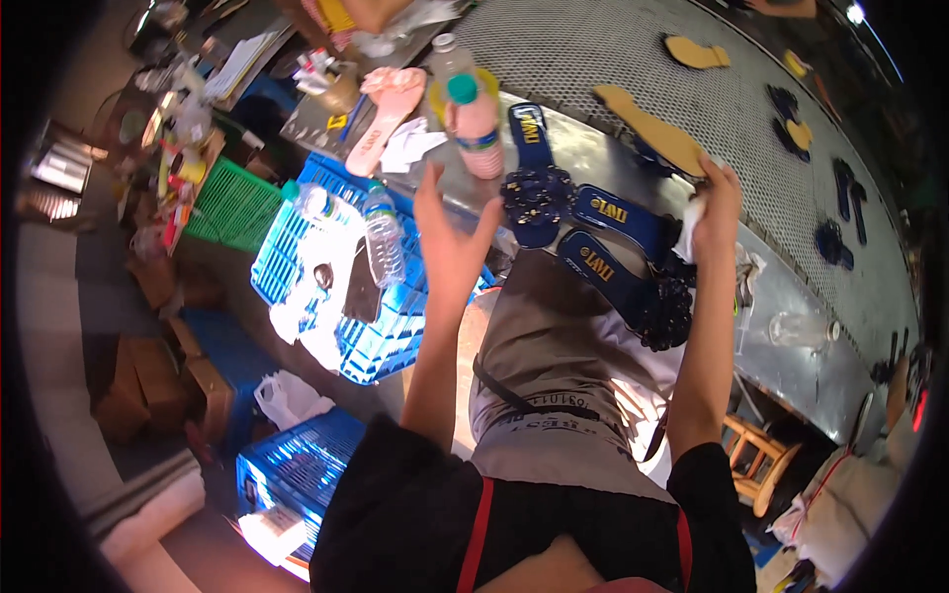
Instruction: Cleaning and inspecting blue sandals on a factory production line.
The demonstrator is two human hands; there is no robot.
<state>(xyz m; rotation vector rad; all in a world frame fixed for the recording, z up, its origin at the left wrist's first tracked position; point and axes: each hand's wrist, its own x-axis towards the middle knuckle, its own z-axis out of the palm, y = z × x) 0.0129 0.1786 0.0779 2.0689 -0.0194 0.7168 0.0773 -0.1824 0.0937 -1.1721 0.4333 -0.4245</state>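
My left hand is open, thumb and fingers spread, holding nothing. It is just left of a navy slide sandal with a dark glittery flower on its strap. My right hand is closed around a crumpled white cloth. Its fingertips meet the end of a sandal with a tan sole, turned sole outward. Between my hands, another navy sandal lies beside a similar navy sandal, whose dark flower hangs at the bench's near edge, over my apron.
A mesh conveyor belt carries a tan sole and dark sandal parts. Bottles, including a green-capped bottle, and a pink sandal stand or lie on the left. Blue crates are below; a clear bottle lies right.
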